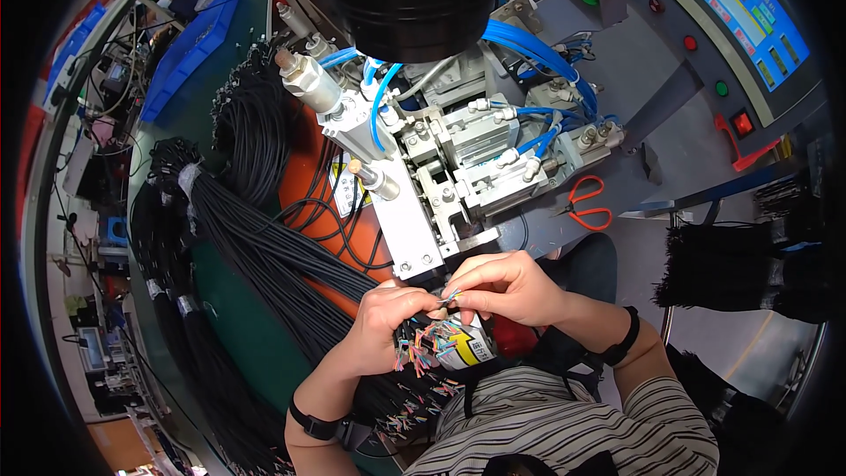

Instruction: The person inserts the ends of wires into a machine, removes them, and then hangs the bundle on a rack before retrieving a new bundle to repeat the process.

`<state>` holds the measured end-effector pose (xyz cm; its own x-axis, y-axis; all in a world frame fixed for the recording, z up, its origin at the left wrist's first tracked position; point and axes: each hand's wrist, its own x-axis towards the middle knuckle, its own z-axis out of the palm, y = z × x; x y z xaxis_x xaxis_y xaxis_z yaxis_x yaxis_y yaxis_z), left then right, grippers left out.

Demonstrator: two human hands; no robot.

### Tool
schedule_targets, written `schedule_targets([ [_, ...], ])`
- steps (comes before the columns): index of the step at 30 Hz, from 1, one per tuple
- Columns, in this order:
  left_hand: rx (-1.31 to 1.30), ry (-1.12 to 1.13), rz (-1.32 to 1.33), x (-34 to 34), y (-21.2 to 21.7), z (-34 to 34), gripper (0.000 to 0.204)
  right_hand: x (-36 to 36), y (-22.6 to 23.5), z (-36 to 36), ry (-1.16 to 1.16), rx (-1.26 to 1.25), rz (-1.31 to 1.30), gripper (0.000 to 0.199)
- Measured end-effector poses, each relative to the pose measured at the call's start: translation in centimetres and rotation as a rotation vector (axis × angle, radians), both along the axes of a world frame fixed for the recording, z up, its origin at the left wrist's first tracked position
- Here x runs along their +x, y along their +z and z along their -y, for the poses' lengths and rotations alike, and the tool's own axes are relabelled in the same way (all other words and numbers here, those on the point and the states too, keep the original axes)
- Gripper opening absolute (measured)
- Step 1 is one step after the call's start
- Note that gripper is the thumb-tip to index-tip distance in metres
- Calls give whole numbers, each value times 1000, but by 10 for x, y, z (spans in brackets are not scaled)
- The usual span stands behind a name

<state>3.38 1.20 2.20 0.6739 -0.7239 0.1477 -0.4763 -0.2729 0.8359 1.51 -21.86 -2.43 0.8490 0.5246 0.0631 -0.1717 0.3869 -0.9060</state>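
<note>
- The left hand (383,322), just below centre frame, has its grip wrapped around a bundle of black cables (291,278), holding the stripped ends bunched so the coloured wire tips (427,345) fan out toward the person.
- The right hand (507,286), touching the left from centre right, has thumb and forefinger pinched on a few thin coloured strands, lifted just clear of the rest.
- The bundle runs from the upper left of the frame down across the green worktop (233,326) to the hands; more bound bundles lie beside it on the left.
- Just above the hands stands the metal machine (458,167) with blue air hoses (538,53); its front slot is near the fingertips.
- Orange-handled scissors (586,203) lie to the right of the machine, apart from both hands.
- A judgement on doing this well: keep the left grip firm and close to the cable ends, so the loose strands do not tangle.
- Pick out one cable's strands at a time with the pinch, held straight and even.
- Keep fingertips outside the slot; a roll with a yellow label (467,351) under the hands may snag wires.
</note>
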Motion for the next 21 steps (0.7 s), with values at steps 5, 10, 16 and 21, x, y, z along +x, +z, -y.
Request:
schedule_targets([
  [5,8,-82,-52,5,-2,-6,33,0,-4,-1,37,32,-13,16],
  [10,-13,-133,-126,10,-2,-10,26,4,-7,-3,57,85,119,18],
  [16,101,-32,-123,-1,-2,-5,34,5,2,0,-134,-299,485,7],
  [21,427,187,308,-27,-2,18,49,-1,0,-3,-408,-888,913,14],
])
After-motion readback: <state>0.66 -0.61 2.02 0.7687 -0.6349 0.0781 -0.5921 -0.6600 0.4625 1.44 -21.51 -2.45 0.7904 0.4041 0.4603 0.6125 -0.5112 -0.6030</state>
